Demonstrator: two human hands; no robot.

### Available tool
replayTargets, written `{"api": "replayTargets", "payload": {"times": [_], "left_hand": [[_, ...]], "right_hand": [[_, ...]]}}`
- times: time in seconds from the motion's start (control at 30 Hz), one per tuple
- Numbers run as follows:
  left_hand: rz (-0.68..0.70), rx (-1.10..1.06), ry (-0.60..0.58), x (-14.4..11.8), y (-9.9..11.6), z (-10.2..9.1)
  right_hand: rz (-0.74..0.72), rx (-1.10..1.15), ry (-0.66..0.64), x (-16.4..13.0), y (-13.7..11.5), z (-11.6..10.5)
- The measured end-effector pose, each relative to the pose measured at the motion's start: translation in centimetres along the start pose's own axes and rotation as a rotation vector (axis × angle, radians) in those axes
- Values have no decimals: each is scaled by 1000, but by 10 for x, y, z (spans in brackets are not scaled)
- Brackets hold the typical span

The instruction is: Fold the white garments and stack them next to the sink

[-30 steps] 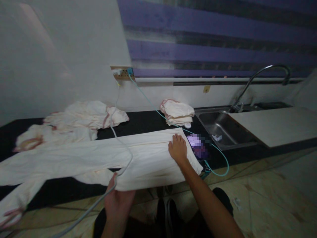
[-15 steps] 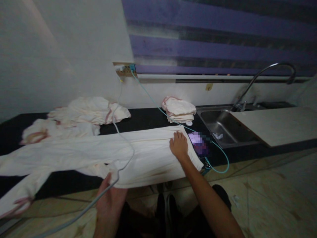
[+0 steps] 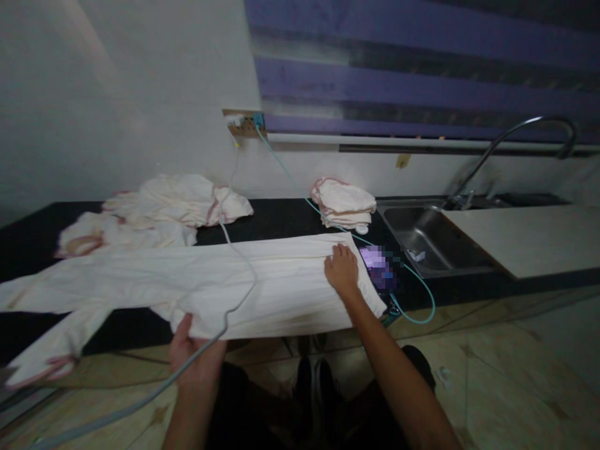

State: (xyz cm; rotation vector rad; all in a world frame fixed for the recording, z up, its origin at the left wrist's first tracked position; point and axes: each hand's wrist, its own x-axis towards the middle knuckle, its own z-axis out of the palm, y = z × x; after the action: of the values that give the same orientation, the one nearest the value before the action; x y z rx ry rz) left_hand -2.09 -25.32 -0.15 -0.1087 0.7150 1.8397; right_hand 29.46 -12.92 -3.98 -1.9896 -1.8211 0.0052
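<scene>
Since the earlier frames the left hand (image 3: 194, 353) has been slid leftward along the near hem of the cream garment (image 3: 262, 287), from below the middle of the folded part to a spot nearer the sleeve, while the right hand (image 3: 342, 270) has been kept pressed on the same place. The left hand is seen palm-down with the fingers (image 3: 180, 325) curled onto the hanging front edge of the cloth — whether the hem is pinched or only touched cannot be told, as the fingertips are hidden by the fabric. The right hand is laid flat and open on top of the garment near its right end, nothing being gripped. The garment is spread lengthwise along the black countertop (image 3: 281, 219), its near edge drooping over the counter's front and a sleeve (image 3: 56, 350) hanging off at the far left. A grey cable (image 3: 234, 250) is draped across the cloth and passes over the left wrist, and a teal cable (image 3: 412, 294) runs down from the wall socket (image 3: 244, 122) past the right hand. Behind the garment, a loose heap of cream clothes (image 3: 154, 212) is seen at the left and a folded stack (image 3: 344, 203) near the steel sink (image 3: 431, 240) — the latter set just right of the right hand, beneath a curved tap (image 3: 515, 134).
</scene>
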Motion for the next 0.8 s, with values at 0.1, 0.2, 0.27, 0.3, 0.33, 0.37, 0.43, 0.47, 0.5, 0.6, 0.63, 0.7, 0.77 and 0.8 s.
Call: {"api": "replayTargets", "payload": {"times": [0.1, 0.2, 0.27, 0.3, 0.33, 0.37, 0.43, 0.47, 0.5, 0.6, 0.63, 0.7, 0.77, 0.8], "left_hand": [[50, 54, -12, 6, 3, 0], [67, 137, -5, 14, 1, 5], [85, 161, 14, 17, 1, 13], [107, 163, 20, 16, 2, 17], [133, 167, 11, 15, 4, 20], [162, 175, 0, 13, 7, 22], [208, 195, -15, 9, 14, 24], [217, 205, -27, 7, 19, 22], [218, 211, -38, 6, 23, 20], [221, 215, -70, 7, 32, 13], [221, 210, -82, 8, 33, 12], [222, 198, -95, 13, 35, 11], [226, 196, -85, 19, 35, 12], [223, 190, -79, 22, 36, 12]], "right_hand": [[-5, -2, 5, 0, 0, 0], [-7, -5, 11, 0, 0, 0], [-7, -7, 16, 0, 0, 1], [-7, -8, 18, 0, 0, 1], [-7, -9, 19, 0, 0, 1], [-7, -9, 20, 0, 0, 1], [-7, -9, 20, 0, 0, 2], [-7, -9, 20, 0, 0, 2], [-7, -9, 21, 0, 0, 2], [-6, -9, 23, 0, 1, 2], [-7, -9, 23, 0, 1, 2], [-10, -8, 22, 0, 0, 0], [-15, -7, 21, 0, 0, -1], [-16, -6, 21, 0, 0, -2]]}}
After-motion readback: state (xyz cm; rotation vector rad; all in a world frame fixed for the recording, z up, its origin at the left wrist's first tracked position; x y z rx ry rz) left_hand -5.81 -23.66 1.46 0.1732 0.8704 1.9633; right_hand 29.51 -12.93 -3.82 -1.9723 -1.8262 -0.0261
